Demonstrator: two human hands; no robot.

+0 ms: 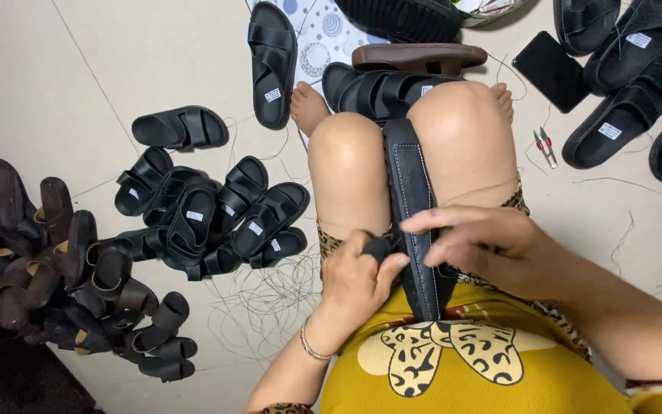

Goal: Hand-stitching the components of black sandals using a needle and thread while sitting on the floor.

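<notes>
Head view: sandal (pixel 410 192) lies lengthwise between knees (sole-edge up).

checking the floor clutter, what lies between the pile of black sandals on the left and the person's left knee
In the head view, only loose thin threads on bare pale floor separate the black sandal pile from the left knee.

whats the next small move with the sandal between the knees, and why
Probably draw the stitch snug along the sandal. It stands on edge, clamped between both knees, with white stitching down its sole. The left hand pinches a strap at its near end, and the right hand lies across the sole with fingers stretched over the seam. I cannot make out a needle or thread in either grip.
</notes>
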